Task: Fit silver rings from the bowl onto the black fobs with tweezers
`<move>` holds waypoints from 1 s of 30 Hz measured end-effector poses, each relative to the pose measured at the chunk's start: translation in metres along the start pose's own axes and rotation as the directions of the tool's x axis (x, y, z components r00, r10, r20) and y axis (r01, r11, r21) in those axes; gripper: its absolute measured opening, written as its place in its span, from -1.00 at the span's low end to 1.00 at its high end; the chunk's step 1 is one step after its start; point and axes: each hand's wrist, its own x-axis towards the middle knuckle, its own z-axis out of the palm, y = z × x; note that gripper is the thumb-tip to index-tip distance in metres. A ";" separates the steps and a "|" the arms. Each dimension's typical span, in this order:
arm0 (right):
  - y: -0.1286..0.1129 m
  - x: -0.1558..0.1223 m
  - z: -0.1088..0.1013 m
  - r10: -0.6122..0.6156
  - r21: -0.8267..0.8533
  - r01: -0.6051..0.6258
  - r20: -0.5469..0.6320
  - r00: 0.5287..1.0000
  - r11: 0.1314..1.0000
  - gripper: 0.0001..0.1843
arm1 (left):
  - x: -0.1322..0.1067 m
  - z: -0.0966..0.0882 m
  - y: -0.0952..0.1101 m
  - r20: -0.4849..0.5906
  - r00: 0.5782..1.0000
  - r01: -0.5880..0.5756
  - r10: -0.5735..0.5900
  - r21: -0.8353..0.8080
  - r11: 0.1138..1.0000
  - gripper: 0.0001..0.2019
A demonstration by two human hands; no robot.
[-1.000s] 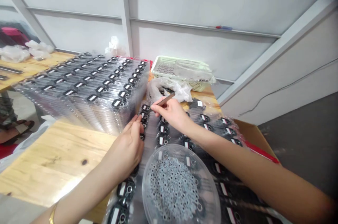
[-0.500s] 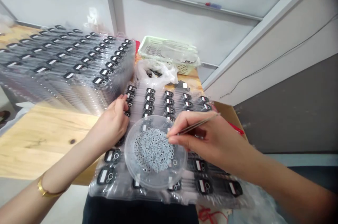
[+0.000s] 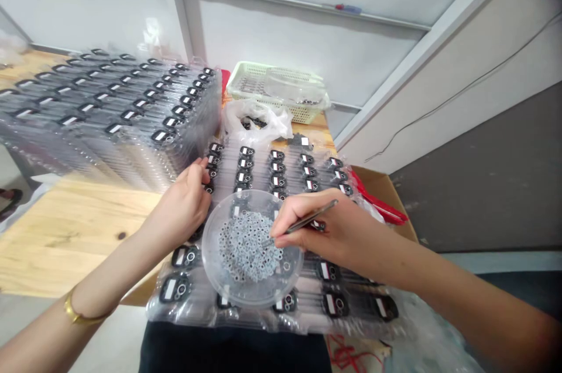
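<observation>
My right hand (image 3: 314,221) grips a pair of tweezers (image 3: 309,218) in a pinch, with the tips down among small grey rings (image 3: 251,247). These rings fill the middle of a round clear plastic bowl (image 3: 215,276). Under the bowl lies a clear plastic tray (image 3: 193,311) with rows of black parts (image 3: 175,287), each bearing a white label and a ring shape. My left hand (image 3: 192,191) is closed, its fingertips by the black parts in the tray's left column. Whatever those fingers pinch, if anything, is hidden.
A tall stack of filled clear trays (image 3: 132,144) stands on the wooden table (image 3: 83,215) at left. Behind the bowl are a white plastic bag (image 3: 278,124) and a pale green basket (image 3: 302,112). A cardboard box (image 3: 386,182) with something red stands at right.
The tweezers have tilted in my right hand, which has shifted slightly left over the bowl. My left hand stays by the tray's left column. The whole view has shifted a little.
</observation>
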 end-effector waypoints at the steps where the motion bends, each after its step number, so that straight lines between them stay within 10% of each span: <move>1: 0.000 0.001 0.000 -0.004 0.007 0.004 0.004 1.000 1.000 -0.89 | 0.000 0.000 0.000 0.000 1.000 -0.004 0.004 0.009 1.000 -0.92; 30: -0.002 0.005 0.010 0.088 -0.008 -0.091 -0.161 0.983 0.996 -0.88 | -0.001 -0.001 0.001 -0.003 0.999 -0.032 0.032 0.030 0.999 -0.95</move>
